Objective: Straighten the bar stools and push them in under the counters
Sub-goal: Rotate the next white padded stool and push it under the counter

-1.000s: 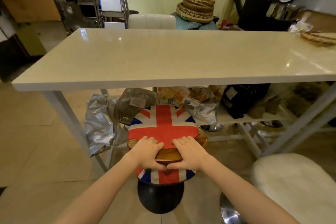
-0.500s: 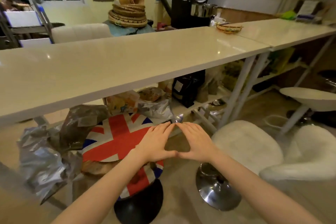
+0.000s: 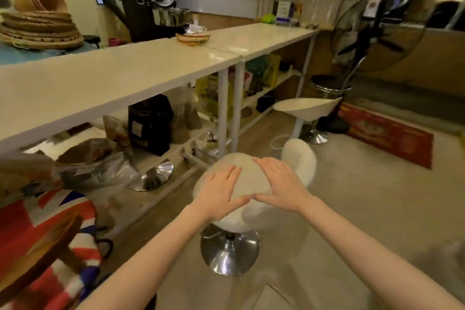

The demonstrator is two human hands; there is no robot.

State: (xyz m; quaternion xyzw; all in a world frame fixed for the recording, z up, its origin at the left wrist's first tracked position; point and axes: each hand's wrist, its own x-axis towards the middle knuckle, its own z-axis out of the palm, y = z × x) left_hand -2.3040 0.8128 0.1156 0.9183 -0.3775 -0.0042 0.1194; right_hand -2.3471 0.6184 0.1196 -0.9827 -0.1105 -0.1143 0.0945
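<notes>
Left hand [image 3: 221, 190] and right hand [image 3: 280, 184] flat, fingers straight, thumbs almost touching, over the round fluffy white bar stool [image 3: 247, 178] seat. Stool on shiny chrome disc base [image 3: 229, 250], out on the floor, just beside the glossy white tabletop [image 3: 100, 83]. Union Jack fabric stool [image 3: 50, 234] lower left.

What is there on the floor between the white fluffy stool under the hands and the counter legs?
In the head view, only bare floor separates the white fluffy stool from the counter legs. A shelf rail runs low near the legs.
</notes>
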